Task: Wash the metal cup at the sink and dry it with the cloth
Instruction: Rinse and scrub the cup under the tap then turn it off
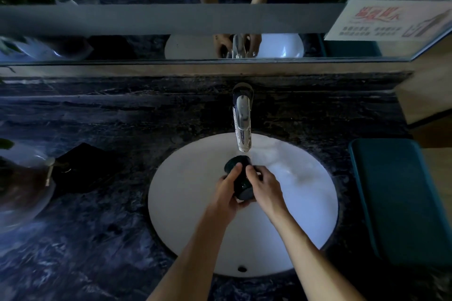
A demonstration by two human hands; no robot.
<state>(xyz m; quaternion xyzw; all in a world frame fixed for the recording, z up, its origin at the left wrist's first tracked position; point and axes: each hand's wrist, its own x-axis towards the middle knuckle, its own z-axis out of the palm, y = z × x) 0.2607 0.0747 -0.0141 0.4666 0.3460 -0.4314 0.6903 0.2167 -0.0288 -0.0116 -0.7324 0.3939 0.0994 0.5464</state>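
The cup (238, 178) is held over the sink (190, 203), directly under the tap (242, 124), between 2 hands. It lies tilted, its long axis running from the person toward the tap: the mouth points away and up to the spout, the base faces the person. The left hand (226, 194) curls round the cup's left side with the thumb up near the rim; the right hand (263, 184) curls round the right side, fingertips on the wall. Both sit equally close. Water appears to run from the spout over the rim; whether any stands inside the cup cannot be told, as the interior is dark. Judgement: rinsing in progress, drying not yet begun. A dark cloth (83, 168) lies on the worktop (97, 239) well left of the sink, nearer the left hand.
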